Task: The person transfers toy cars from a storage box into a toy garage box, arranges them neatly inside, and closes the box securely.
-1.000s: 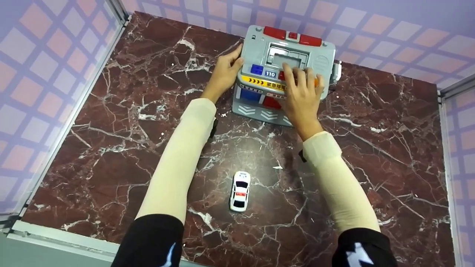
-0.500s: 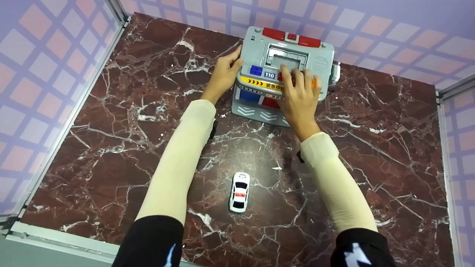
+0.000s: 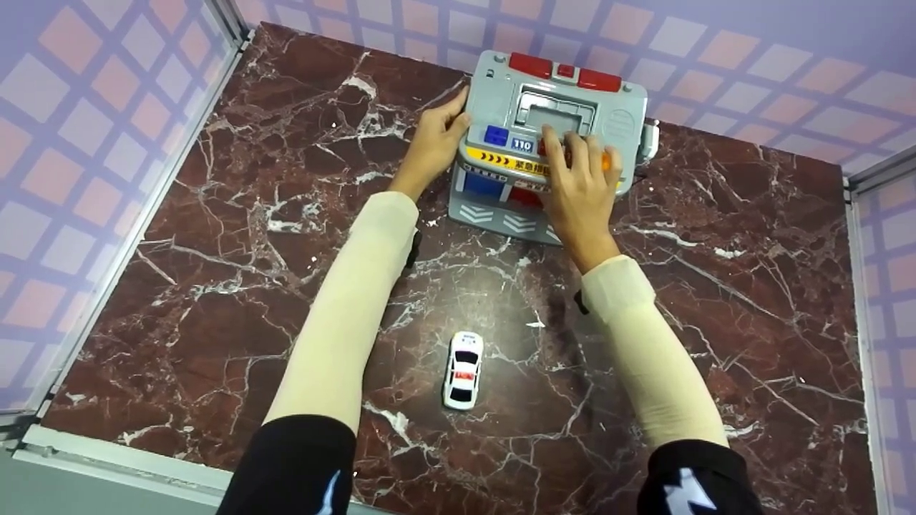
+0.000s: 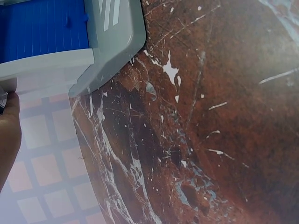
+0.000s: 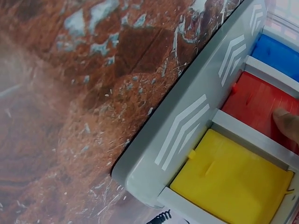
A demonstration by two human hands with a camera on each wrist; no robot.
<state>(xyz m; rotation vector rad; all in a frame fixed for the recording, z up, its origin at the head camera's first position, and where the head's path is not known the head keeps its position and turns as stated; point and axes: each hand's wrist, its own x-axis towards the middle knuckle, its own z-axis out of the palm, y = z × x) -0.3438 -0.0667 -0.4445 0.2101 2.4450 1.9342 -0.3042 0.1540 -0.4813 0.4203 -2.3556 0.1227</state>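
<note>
Head view, nearest: white toy police car (image 3: 462, 369) on the marble tabletop (image 3: 215, 286), between the two forearms, well apart from both hands, nose pointing far.

Further out: grey toy garage station (image 3: 551, 136) stands at the far edge of the tabletop, centre-right, close to the checked wall (image 3: 715, 43). Roof carries red blocks at the far side, a blue button and a "110" label nearer.

Left hand (image 3: 431, 143): pressed against the left side wall of the station, thumb hooked on the roof edge, fingers curled round the side; it is grasping the station.

Right hand (image 3: 581, 187): laid over the near right part of the roof, fingers straight and spread, tips touching the buttons; released, nothing clasped.

Left wrist view only: blue bay floor (image 4: 44, 25) and the grey ramp lip (image 4: 114, 42) with white chevrons, resting on the marble; a fingertip (image 4: 9, 126) at the frame's left edge.

Right wrist view only: three bay doors side by side behind the chevron ramp (image 5: 187, 126), namely yellow door (image 5: 231, 184), red door (image 5: 261, 109), blue door (image 5: 280, 56); a fingertip (image 5: 287, 122) touches the red one. The head view hides most of these doors under the right hand
</note>
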